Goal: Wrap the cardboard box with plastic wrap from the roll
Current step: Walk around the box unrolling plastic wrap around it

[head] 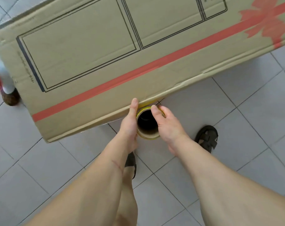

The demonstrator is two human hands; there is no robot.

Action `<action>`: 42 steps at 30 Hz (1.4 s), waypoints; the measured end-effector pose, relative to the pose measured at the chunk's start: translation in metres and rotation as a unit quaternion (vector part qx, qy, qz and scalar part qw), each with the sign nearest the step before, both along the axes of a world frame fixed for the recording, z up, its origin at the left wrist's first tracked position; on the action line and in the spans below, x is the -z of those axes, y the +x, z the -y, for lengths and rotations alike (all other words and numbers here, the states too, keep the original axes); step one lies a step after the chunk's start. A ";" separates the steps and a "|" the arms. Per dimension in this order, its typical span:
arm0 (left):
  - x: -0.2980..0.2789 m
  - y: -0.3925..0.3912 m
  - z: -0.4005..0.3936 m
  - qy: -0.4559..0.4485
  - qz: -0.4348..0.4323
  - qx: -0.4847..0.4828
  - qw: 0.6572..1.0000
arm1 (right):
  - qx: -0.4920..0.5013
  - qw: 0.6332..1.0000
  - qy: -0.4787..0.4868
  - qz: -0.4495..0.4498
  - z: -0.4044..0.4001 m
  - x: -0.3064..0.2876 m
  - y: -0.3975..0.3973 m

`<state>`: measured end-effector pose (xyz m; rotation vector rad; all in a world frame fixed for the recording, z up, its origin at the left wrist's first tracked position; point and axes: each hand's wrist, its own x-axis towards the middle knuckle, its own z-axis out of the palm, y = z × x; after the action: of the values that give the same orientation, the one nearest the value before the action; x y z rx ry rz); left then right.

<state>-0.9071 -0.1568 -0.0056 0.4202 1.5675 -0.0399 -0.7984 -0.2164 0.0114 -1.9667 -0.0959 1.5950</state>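
A large cardboard box (93,51) with black line drawings and a printed red ribbon fills the upper half of the view. Against its near side stands the plastic wrap roll (148,134), seen end-on as a cardboard tube with a yellowish rim. My left hand (130,126) lies flat along the roll's left side, fingers straight, fingertip touching the box edge. My right hand (167,126) curls around the roll's right side, thumb on the rim. The roll's lower length is hidden below its top end.
Grey floor tiles (236,128) surround the box. My two feet in dark sandals (207,139) stand just below the roll. Another person's foot in a white sock and brown shoe (9,93) stands at the box's left end.
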 end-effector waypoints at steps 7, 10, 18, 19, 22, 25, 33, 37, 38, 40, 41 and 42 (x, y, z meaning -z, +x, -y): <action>-0.005 0.020 0.004 -0.082 0.074 -0.022 0.994 | 0.017 0.999 0.049 -0.012 0.007 -0.005 0.020; -0.006 0.032 0.008 -0.056 0.037 0.013 0.998 | 0.009 0.998 0.052 0.032 0.010 -0.003 0.030; -0.007 0.055 -0.003 -0.033 0.047 -0.006 0.998 | 0.033 0.999 0.020 0.004 0.005 0.001 0.043; -0.007 0.059 -0.001 -0.053 0.058 -0.006 0.997 | 0.026 0.999 0.018 0.022 0.006 0.000 0.047; -0.008 0.066 0.007 -0.086 0.064 0.018 0.994 | -0.007 0.997 0.026 0.079 0.009 0.000 0.061; 0.002 0.067 0.012 -0.037 0.012 0.021 0.999 | 0.011 0.999 0.000 0.041 0.015 0.007 0.067; -0.003 0.088 0.009 -0.047 0.053 0.006 0.997 | 0.057 0.998 0.012 -0.006 0.025 0.006 0.075; -0.009 0.099 0.017 -0.066 0.039 0.024 0.997 | 0.008 0.999 0.009 0.034 0.022 0.004 0.095; -0.008 0.101 0.018 -0.055 0.014 0.025 0.998 | 0.003 1.000 0.002 0.028 0.022 0.004 0.099; -0.007 0.109 0.018 -0.008 -0.035 0.012 0.999 | 0.005 1.000 -0.004 -0.007 0.020 0.002 0.105; -0.008 0.114 0.017 0.003 -0.037 0.001 0.999 | 0.011 1.000 -0.005 -0.028 0.020 0.002 0.108; -0.010 0.120 0.015 0.001 -0.026 -0.007 1.000 | 0.017 0.999 -0.003 -0.040 0.019 0.002 0.112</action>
<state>-0.7870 -0.1717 0.0044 0.4113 1.6217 -0.0388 -0.6860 -0.2353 0.0095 -1.8963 -0.0257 1.6526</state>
